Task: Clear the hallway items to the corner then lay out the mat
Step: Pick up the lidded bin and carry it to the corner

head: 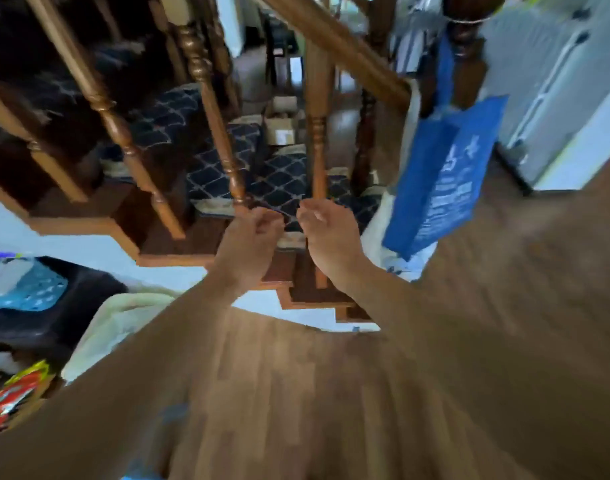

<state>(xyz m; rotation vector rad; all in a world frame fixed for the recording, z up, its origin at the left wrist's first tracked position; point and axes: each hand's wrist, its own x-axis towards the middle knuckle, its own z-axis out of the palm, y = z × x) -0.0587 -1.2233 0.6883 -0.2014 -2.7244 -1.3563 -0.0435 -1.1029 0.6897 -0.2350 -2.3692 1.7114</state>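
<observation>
My left hand [251, 242] and my right hand [326, 237] are stretched forward side by side in front of the staircase, a small gap between them. The fingers of both are curled in, and I see nothing held in either; the view is blurred. A blue tote bag [442, 174] hangs to the right of my right hand, by the dark newel post [464, 46]. At the left edge lies a pile of items: a dark container [54, 306] with blue cloth [30, 292] on it, a cream blanket [120, 327] and a red package [12, 400].
Wooden balusters [224, 140] and a handrail [334, 46] stand right ahead, with navy patterned stair carpet [283, 181] behind them. Cardboard boxes [279, 129] sit beyond the stairs. Wood floor [331, 393] spreads below my arms. A white door [556, 98] is at the right.
</observation>
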